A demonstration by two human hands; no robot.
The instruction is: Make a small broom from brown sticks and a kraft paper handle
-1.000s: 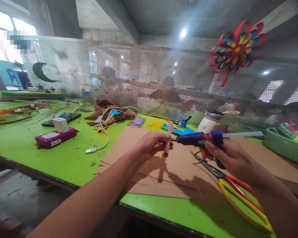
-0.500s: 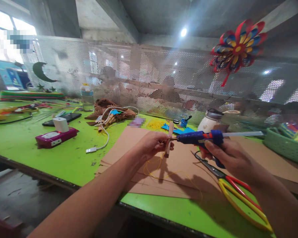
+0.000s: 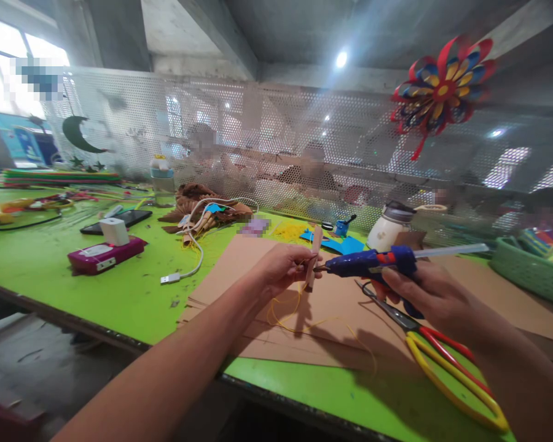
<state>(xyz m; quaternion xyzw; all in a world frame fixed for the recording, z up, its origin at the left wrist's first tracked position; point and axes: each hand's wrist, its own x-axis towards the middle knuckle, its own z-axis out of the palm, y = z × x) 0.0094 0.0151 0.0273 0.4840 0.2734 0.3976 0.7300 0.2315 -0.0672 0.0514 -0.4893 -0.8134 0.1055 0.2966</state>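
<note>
My left hand [image 3: 291,265] pinches a narrow brown paper strip [image 3: 316,242], held upright above the stacked brown paper sheets [image 3: 258,307]. A thin yellow thread [image 3: 299,302] trails down from these fingers onto the paper. Wrapped around the handle of a blue hot glue gun [image 3: 368,262] is my right hand [image 3: 431,291]. The gun's nozzle points left at the strip, right by it; whether they touch I cannot tell. A clear glue stick [image 3: 451,250] sticks out of its rear. Scissors with yellow and red handles [image 3: 461,380] lie below my right hand.
On the green table [image 3: 138,313] stand a purple power strip [image 3: 105,255] with a white charger, a white cable [image 3: 198,261] and a bundle of crumpled brown paper [image 3: 198,202]. A white jar [image 3: 389,227] and a green basket [image 3: 529,270] are at right. Perforated panel [image 3: 276,135] behind.
The glue gun has tilted slightly, its nozzle dropping a little lower along the strip. My left hand and the paper strip stay almost in place.
</note>
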